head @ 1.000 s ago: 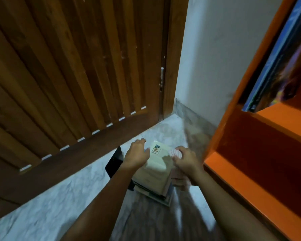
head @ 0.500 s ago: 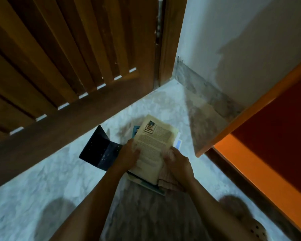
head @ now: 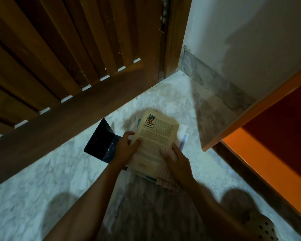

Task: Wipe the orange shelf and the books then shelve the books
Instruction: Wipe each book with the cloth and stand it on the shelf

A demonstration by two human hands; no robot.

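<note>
left hand [head: 125,148]: grasping the left edge of the top book [head: 156,136], thumb on the cover, fingers curled round the edge
right hand [head: 178,160]: fingers bent over a bunched cloth [head: 165,179], holding it against the lower right of the top book's cover
top book: yellowed cover with printed text and a small picture at its upper left corner; lies face up on the stack, tilted a little off the books under it
stack [head: 183,136]: a few books on the floor, white and blue edges showing past the top book on the right; count unclear
dark book [head: 101,141]: navy, lying open on the floor just left of the stack, partly under the left hand
cloth: pink, striped, trails from under the right hand past the near edge of the stack
orange shelf [head: 261,164]: right side of view, near the stack, not touching it; the visible board holds no books
floor [head: 42,180]: pale marble
door [head: 59,66]: slatted wood, behind the stack
wall [head: 241,40]: white, grey skirting at the base
</note>
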